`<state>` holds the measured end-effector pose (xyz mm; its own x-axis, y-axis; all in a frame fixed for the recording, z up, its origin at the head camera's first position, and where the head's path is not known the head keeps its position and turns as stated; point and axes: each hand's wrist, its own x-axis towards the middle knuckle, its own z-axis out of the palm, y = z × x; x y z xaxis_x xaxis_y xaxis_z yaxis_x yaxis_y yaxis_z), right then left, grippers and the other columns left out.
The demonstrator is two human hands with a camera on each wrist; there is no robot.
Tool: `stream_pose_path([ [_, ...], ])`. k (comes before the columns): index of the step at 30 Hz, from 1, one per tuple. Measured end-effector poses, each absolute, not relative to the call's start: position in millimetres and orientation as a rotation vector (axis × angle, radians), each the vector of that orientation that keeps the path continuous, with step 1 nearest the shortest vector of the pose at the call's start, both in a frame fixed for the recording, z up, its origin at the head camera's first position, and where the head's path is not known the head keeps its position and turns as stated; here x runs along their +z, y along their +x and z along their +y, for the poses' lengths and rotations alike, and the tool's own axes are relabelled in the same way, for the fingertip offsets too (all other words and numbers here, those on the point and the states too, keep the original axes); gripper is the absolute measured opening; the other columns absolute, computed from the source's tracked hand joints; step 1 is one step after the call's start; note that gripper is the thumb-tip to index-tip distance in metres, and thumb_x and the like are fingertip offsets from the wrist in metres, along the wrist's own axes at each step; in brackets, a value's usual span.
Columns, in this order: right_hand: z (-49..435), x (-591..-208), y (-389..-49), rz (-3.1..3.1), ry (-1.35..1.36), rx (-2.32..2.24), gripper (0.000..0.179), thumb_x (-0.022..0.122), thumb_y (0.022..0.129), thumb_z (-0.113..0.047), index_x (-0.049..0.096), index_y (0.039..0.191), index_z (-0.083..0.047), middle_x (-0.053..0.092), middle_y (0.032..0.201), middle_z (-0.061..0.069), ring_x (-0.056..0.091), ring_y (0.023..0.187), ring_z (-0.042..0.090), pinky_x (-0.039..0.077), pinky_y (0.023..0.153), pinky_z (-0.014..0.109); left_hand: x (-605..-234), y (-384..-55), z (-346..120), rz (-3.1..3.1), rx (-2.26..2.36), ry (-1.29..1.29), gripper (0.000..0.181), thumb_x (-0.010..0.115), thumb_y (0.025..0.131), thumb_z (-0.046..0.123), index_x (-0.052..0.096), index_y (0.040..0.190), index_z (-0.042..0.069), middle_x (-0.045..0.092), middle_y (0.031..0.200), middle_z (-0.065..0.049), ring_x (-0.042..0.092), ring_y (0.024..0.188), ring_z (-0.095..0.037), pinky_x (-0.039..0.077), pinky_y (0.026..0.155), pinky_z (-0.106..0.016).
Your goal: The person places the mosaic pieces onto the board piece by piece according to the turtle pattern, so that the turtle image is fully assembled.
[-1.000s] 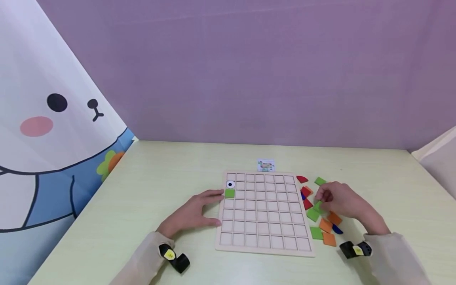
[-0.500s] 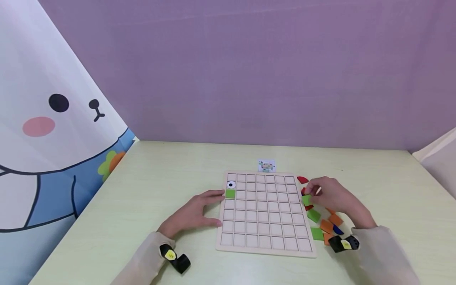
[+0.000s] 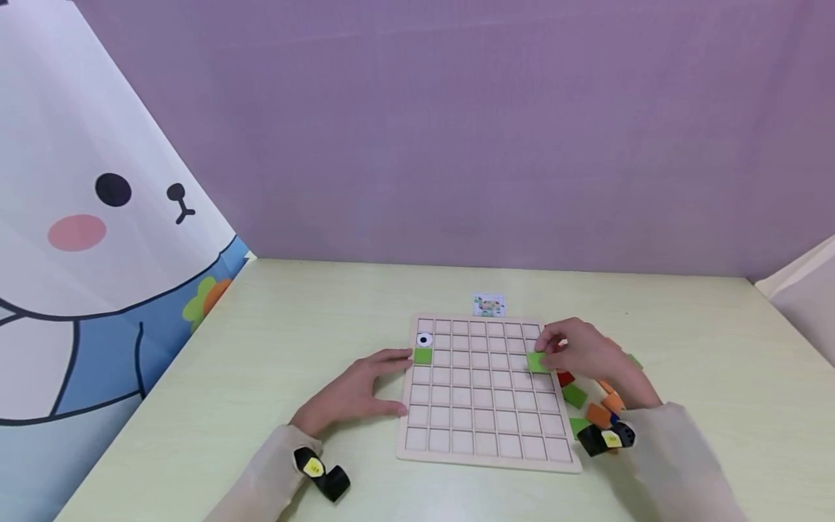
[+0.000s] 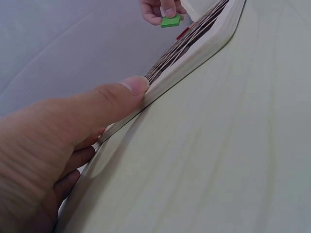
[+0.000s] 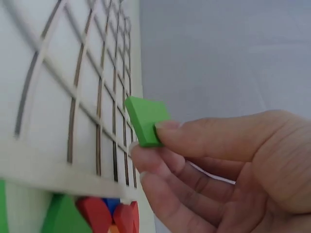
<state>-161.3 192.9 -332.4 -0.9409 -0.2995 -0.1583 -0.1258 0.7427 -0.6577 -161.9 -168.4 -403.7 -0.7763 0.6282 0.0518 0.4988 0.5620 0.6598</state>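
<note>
A wooden grid board (image 3: 481, 464) lies on the table. My right hand (image 3: 590, 355) pinches a green square tile (image 5: 146, 119) between thumb and fingers, over the board's right side in the head view. My left hand (image 3: 352, 388) rests against the board's left edge, its thumb and fingertips at the rim; the left wrist view shows the thumb (image 4: 124, 92) at that rim. In the left column of the board sit a white eye tile with a black dot (image 3: 424, 339) and, just below it, a green square tile (image 3: 422, 356).
Right of the board lie loose green, orange, red and blue pieces, among them an orange tile (image 3: 598, 415) and a green one (image 3: 575, 396), partly hidden by my right hand and wrist. A small picture card (image 3: 489, 304) lies behind the board. A purple backdrop (image 3: 483, 145) stands behind the table.
My right hand has picked up the green tile from the loose pieces and carried it leftward over the board's right side. The left hand has stayed at the board's edge.
</note>
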Motion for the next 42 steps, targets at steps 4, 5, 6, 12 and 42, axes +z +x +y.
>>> stream_pose_path([
  [4, 187, -332, -162, 2.661, -0.299, -1.043, 0.009, 0.066, 0.083, -0.001, 0.065, 0.092, -0.001, 0.058, 0.085, 0.006, 0.051, 0.080, 0.019, 0.046, 0.059, 0.026, -402, -161, -169, 2.598, 1.015, 0.947, 0.076, 0.077, 0.077, 0.041, 0.049, 0.139, 0.009, 0.040, 0.150, -0.004, 0.034, 0.140, -0.029, 0.030, 0.113, -0.050],
  [5, 185, -332, -163, 2.658, -0.301, -1.051, 0.009, 0.066, 0.083, -0.001, 0.065, 0.092, -0.001, 0.058, 0.085, 0.006, 0.051, 0.079, 0.019, 0.046, 0.058, 0.026, -402, -161, -169, 2.595, 1.019, 0.946, 0.076, 0.077, 0.077, 0.041, 0.049, 0.139, 0.008, 0.040, 0.150, -0.004, 0.034, 0.140, -0.029, 0.030, 0.113, -0.050],
  [6, 184, -331, -163, 2.655, -0.299, -1.059, 0.009, 0.066, 0.083, -0.001, 0.065, 0.092, -0.001, 0.058, 0.084, 0.006, 0.051, 0.077, 0.019, 0.046, 0.057, 0.026, -402, -161, -169, 2.594, 1.020, 0.945, 0.076, 0.077, 0.077, 0.041, 0.049, 0.139, 0.008, 0.040, 0.150, -0.004, 0.034, 0.140, -0.029, 0.030, 0.113, -0.050],
  [12, 173, -331, -165, 2.635, -0.256, -1.090, 0.011, 0.063, 0.080, 0.002, 0.064, 0.091, 0.000, 0.056, 0.081, 0.008, 0.051, 0.065, 0.017, 0.046, 0.056, 0.027, -401, -160, -169, 2.591, 1.026, 0.947, 0.076, 0.077, 0.076, 0.041, 0.049, 0.139, 0.008, 0.040, 0.150, -0.005, 0.034, 0.139, -0.030, 0.030, 0.113, -0.050],
  [42, 123, -334, -189, 2.629, -0.257, -1.152, 0.012, 0.066, 0.081, -0.002, 0.068, 0.092, 0.000, 0.061, 0.082, 0.009, 0.053, 0.060, 0.014, 0.049, 0.056, 0.027, -401, -160, -172, 2.590, 1.034, 0.977, 0.077, 0.077, 0.077, 0.043, 0.049, 0.139, 0.009, 0.040, 0.150, -0.005, 0.034, 0.139, -0.030, 0.030, 0.113, -0.051],
])
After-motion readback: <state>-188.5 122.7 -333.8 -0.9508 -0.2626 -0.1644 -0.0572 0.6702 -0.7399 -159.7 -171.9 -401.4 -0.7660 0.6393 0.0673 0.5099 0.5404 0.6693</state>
